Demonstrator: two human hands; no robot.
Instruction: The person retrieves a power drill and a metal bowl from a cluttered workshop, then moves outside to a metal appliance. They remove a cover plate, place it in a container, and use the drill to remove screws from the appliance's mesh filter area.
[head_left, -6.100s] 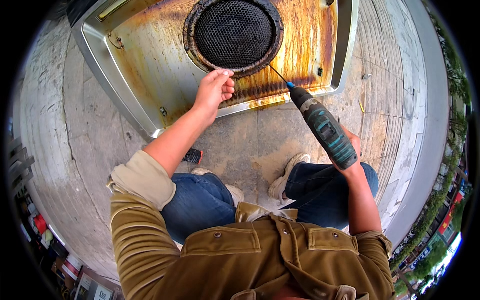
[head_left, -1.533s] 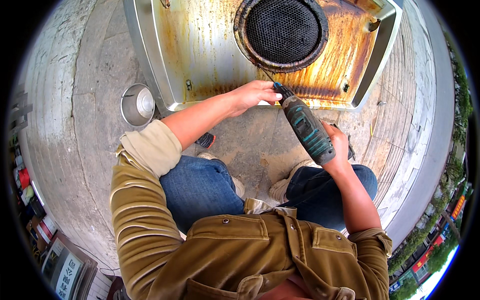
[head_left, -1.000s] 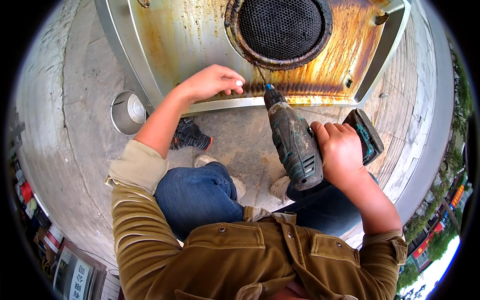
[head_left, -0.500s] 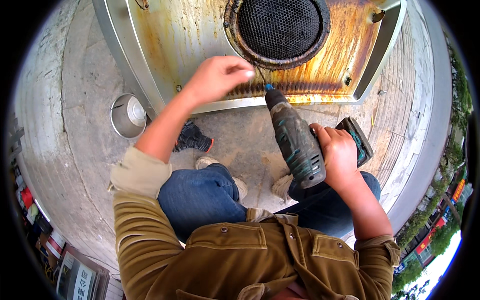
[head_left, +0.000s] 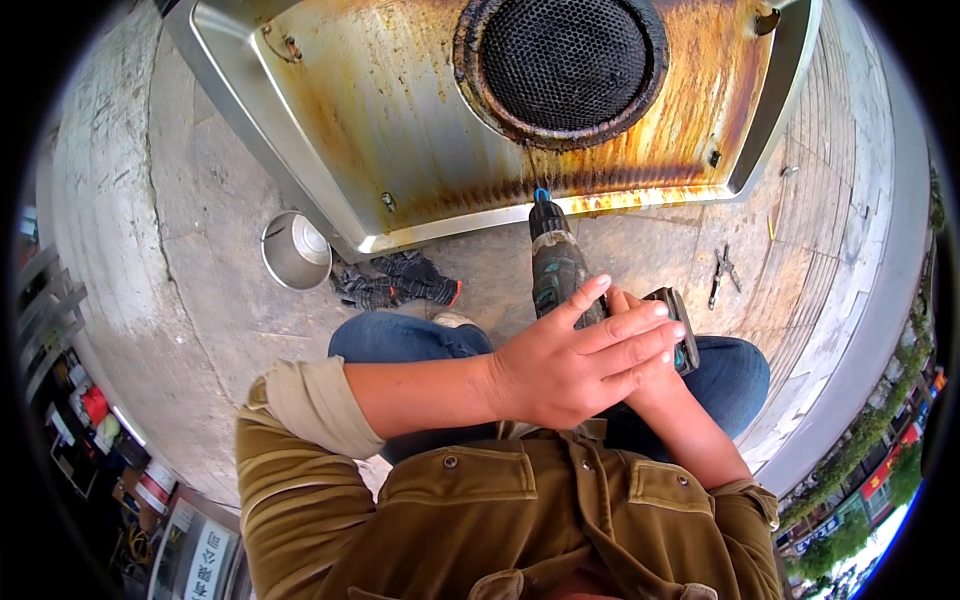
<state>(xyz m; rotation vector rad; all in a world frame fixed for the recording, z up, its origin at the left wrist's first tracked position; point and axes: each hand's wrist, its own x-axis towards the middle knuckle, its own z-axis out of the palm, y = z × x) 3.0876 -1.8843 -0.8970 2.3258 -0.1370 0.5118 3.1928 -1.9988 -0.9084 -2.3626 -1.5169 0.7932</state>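
Left hand [head_left: 585, 360] laid across right hand [head_left: 652, 388] and drill [head_left: 556, 272], fingers extended, slightly spread. Right hand, mostly covered, curled round drill grip. Drill reaches forward from beneath both hands, battery [head_left: 682, 340] just right. Gloves [head_left: 402, 280] left on ground [head_left: 490, 262], pliers [head_left: 724, 271] right. Farther, thin bit [head_left: 531, 160] points at rim of dark round mesh [head_left: 565, 62] in stained panel [head_left: 385, 125]; contact unclear.

Soft daylight glints off the steel panel [head_left: 400, 150], straight edges bow rimward, and lower-left clutter [head_left: 110, 440] seems murky.
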